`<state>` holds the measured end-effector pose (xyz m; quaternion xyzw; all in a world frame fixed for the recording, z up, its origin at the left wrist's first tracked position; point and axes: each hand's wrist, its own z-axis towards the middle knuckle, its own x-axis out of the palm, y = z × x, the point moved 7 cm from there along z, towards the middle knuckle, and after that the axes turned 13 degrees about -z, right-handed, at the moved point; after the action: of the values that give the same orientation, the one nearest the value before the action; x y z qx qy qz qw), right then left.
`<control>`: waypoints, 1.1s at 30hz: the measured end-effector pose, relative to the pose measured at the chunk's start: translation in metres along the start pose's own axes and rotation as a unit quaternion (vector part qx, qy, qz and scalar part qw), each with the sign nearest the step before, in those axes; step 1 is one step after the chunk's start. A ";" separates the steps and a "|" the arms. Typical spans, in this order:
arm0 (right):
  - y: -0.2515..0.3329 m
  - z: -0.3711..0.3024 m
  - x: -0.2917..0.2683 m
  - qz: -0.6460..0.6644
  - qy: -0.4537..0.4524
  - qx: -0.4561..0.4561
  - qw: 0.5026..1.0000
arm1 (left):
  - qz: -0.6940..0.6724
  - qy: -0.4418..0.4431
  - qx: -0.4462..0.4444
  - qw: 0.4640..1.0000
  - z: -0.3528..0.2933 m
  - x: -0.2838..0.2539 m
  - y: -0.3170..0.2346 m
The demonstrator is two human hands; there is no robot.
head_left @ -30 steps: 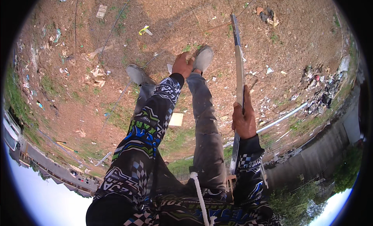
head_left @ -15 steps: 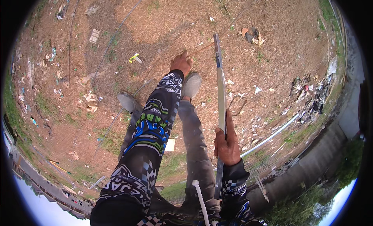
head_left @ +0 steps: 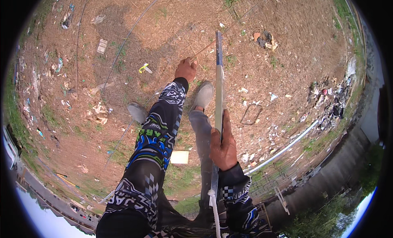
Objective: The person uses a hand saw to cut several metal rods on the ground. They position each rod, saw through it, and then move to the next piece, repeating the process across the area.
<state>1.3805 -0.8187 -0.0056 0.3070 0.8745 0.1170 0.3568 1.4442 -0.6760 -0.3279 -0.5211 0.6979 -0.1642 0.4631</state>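
Observation:
My left hand [head_left: 186,70] reaches forward with its fingers closed at the near end of a thin, straight brown line [head_left: 229,28], a rod or a cord, I cannot tell which. It runs away to the far right, over the ground. In my right hand [head_left: 224,146] is a long, narrow, straight-edged bar [head_left: 220,80], pale along the middle with a dark bluish far end. The thumb is on one side of it and the fingers on the other. The bar points away from me, its near part beside my right forearm. My shoes [head_left: 203,95] stand on the ground just behind my left hand.
Dry, littered soil surrounds me. A bent wire loop [head_left: 251,114] lies right of the bar, a pale yellow slab [head_left: 179,157] by my legs. A dark cable [head_left: 130,32] crosses the left side. A white pipe [head_left: 282,149] and a rubbish heap [head_left: 327,101] lie right. White rope [head_left: 216,215] hangs near me.
My right hand and the bar have shifted left, and the bar stands straighter in view. My left hand has moved slightly left with the thin brown line's near end.

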 end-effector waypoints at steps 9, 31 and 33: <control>-0.022 0.019 0.021 -0.037 -0.030 0.052 0.998 | -0.496 0.312 -0.429 0.687 -0.301 -0.070 -0.114; -0.043 0.137 0.159 -0.134 -0.054 0.186 0.972 | -0.579 0.255 -0.493 0.597 -0.248 -0.045 -0.001; -0.049 0.143 0.168 -0.123 -0.055 0.189 0.973 | -0.527 0.270 -0.501 0.631 -0.244 -0.041 0.016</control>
<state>1.3637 -0.7553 -0.2216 0.2650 0.8907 -0.1125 0.3518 1.2363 -0.6952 -0.1937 -0.8843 0.3730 -0.1385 -0.2443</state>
